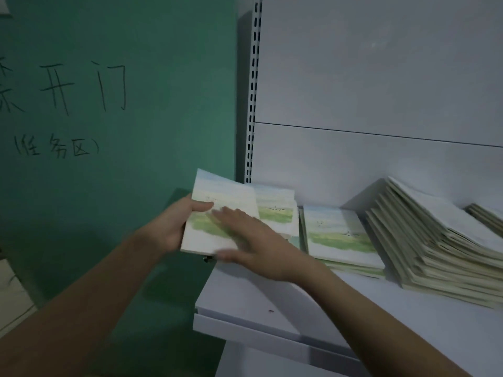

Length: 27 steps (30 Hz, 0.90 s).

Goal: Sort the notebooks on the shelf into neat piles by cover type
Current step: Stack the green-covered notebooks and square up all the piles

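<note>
Head view of the shelf (272,297) at the sorting stage. The left hand (174,227) grips a small stack of landscape-cover notebooks (217,213) by its left edge, thumb curled over the top cover and fingers hidden beneath. The right hand (253,240) lies on the same cover with fingers nearly straight and slightly spread, pressing rather than gripping; its outline is blurred. The held stack hangs at the shelf's left end, partly past the edge, tilted with its far corner up.

At about 2 o'clock from the right hand, just behind the held stack, a left pile (277,213) of the same cover rests on the shelf against the upright (251,104). At 3 o'clock, near the right wrist, lies a middle pile (343,235), its top cover showing the same green field. Farther along at 3 o'clock, well apart from both hands, a fanned heap (435,240) of pale-edged notebooks leans in a slant, not yet squared.

The step in hand appears to be squaring the held stack before it joins a matching pile. To do it well, the flat right palm should likely steady the covers while the left hand aligns the spines, then both lower the stack level onto the left pile, edges flush. A tilted release would probably let the top covers slide.
</note>
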Motion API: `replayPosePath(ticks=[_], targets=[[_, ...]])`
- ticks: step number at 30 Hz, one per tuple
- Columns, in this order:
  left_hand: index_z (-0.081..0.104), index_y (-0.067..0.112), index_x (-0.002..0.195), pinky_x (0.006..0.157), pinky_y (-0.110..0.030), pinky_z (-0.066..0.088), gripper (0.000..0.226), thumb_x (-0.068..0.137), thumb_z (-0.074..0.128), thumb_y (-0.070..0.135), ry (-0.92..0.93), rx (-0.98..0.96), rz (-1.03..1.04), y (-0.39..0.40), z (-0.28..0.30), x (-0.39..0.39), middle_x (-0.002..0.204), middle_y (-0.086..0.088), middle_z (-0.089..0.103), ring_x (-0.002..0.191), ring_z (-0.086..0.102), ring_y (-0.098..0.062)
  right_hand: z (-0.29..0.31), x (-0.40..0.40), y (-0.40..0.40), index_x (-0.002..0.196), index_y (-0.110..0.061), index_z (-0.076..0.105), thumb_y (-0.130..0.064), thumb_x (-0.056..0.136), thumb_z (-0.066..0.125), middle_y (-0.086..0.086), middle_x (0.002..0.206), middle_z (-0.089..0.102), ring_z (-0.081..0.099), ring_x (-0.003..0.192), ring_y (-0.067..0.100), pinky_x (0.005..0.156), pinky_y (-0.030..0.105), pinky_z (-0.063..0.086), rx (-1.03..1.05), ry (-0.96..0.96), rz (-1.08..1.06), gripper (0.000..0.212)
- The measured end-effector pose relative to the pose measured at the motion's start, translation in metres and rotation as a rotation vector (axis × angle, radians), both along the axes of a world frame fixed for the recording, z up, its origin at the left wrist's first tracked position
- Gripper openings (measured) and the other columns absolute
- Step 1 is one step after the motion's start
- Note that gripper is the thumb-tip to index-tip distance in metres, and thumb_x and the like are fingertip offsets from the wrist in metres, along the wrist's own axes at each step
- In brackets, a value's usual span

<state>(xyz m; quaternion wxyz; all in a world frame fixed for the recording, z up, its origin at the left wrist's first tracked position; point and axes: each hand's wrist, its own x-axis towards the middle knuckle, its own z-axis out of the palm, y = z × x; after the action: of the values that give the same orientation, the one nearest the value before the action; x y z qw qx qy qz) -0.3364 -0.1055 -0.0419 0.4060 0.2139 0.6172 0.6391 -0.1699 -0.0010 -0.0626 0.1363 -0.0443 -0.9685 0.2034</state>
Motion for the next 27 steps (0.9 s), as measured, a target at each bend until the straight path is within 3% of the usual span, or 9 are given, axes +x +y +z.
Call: replayPosePath(ticks=[2, 4, 6, 10, 14, 17, 20, 23, 27], targets=[[0.049, 0.012, 0.136, 0.066, -0.040, 0.058, 0.041, 0.096, 0.049, 0.005, 0.024, 0.068, 0.085, -0.005, 0.006, -0.011, 0.119, -0.018, 0.066, 0.090, 0.069, -0.033, 0.008, -0.003, 0.013, 0.151, -0.037, 0.023, -0.053, 0.097, 0.042, -0.009, 0.157, 0.028, 0.029, 0.140, 0.011, 0.114, 0.032, 0.024, -0.166, 0.134, -0.098, 0.060], [0.051, 0.012, 0.130, 0.057, -0.036, 0.059, 0.035, 0.096, 0.049, 0.005, 0.030, 0.096, 0.158, -0.009, 0.010, -0.020, 0.107, -0.014, 0.071, 0.080, 0.072, -0.028, 0.010, -0.011, 0.028, 0.150, -0.031, 0.029, -0.052, 0.100, 0.036, -0.004, 0.152, 0.037, 0.034, 0.137, 0.016, 0.110, 0.034, 0.029, -0.115, 0.179, -0.279, 0.055], [0.054, 0.011, 0.123, 0.048, -0.032, 0.057, 0.027, 0.097, 0.049, 0.009, 0.018, 0.066, 0.183, -0.014, 0.011, -0.023, 0.088, -0.011, 0.074, 0.067, 0.072, -0.025, 0.006, -0.018, 0.040, 0.149, -0.027, 0.031, -0.055, 0.099, 0.030, 0.000, 0.151, 0.037, 0.032, 0.138, 0.022, 0.110, 0.039, 0.028, -0.018, 0.071, -0.384, 0.057], [0.047, 0.015, 0.136, 0.056, -0.037, 0.060, 0.040, 0.097, 0.048, 0.006, 0.020, 0.086, 0.160, -0.017, 0.005, -0.029, 0.116, -0.016, 0.066, 0.086, 0.068, -0.031, -0.009, -0.024, 0.051, 0.148, -0.034, 0.027, -0.064, 0.095, 0.016, 0.003, 0.153, 0.030, 0.025, 0.141, 0.032, 0.113, 0.050, 0.021, 0.225, -0.213, -0.365, 0.061], [0.046, 0.021, 0.138, 0.063, -0.042, 0.061, 0.045, 0.097, 0.047, 0.003, -0.008, 0.110, 0.117, -0.028, 0.001, -0.036, 0.127, -0.015, 0.063, 0.093, 0.069, -0.032, -0.021, -0.002, 0.039, 0.152, -0.037, 0.014, -0.078, 0.080, 0.004, 0.000, 0.161, 0.014, 0.012, 0.147, 0.026, 0.118, 0.045, 0.012, 0.327, -0.184, -0.376, 0.084], [0.050, 0.018, 0.132, 0.059, -0.040, 0.061, 0.040, 0.096, 0.046, 0.000, -0.038, 0.137, 0.116, -0.037, 0.000, -0.043, 0.120, -0.014, 0.066, 0.080, 0.073, -0.029, -0.027, 0.020, 0.032, 0.152, -0.038, 0.015, -0.076, 0.082, 0.003, -0.003, 0.161, 0.016, 0.014, 0.147, 0.024, 0.118, 0.041, 0.013, 0.419, -0.129, -0.365, 0.080], [0.050, 0.016, 0.132, 0.062, -0.043, 0.061, 0.041, 0.096, 0.046, 0.000, -0.043, 0.124, 0.106, -0.042, -0.002, -0.045, 0.121, -0.016, 0.065, 0.083, 0.073, -0.030, -0.027, 0.026, 0.033, 0.151, -0.042, 0.014, -0.074, 0.084, -0.003, -0.005, 0.161, 0.015, 0.012, 0.148, 0.022, 0.118, 0.040, 0.012, 0.328, -0.124, -0.355, 0.076], [0.048, 0.018, 0.137, 0.073, -0.050, 0.059, 0.046, 0.095, 0.047, 0.000, -0.027, 0.085, 0.088, -0.041, -0.004, -0.044, 0.125, -0.017, 0.064, 0.101, 0.067, -0.037, -0.010, 0.023, 0.036, 0.150, -0.044, 0.021, -0.063, 0.094, 0.015, -0.008, 0.159, 0.022, 0.019, 0.146, 0.018, 0.117, 0.036, 0.016, 0.096, -0.129, -0.349, 0.059], [0.050, 0.014, 0.133, 0.068, -0.044, 0.061, 0.037, 0.096, 0.049, 0.007, -0.012, -0.003, 0.092, -0.032, 0.000, -0.038, 0.113, -0.019, 0.069, 0.090, 0.070, -0.034, 0.017, 0.018, 0.032, 0.143, -0.045, 0.038, -0.062, 0.096, 0.023, -0.010, 0.146, 0.046, 0.043, 0.133, 0.016, 0.101, 0.029, 0.031, -0.290, 0.031, -0.379, 0.052]])
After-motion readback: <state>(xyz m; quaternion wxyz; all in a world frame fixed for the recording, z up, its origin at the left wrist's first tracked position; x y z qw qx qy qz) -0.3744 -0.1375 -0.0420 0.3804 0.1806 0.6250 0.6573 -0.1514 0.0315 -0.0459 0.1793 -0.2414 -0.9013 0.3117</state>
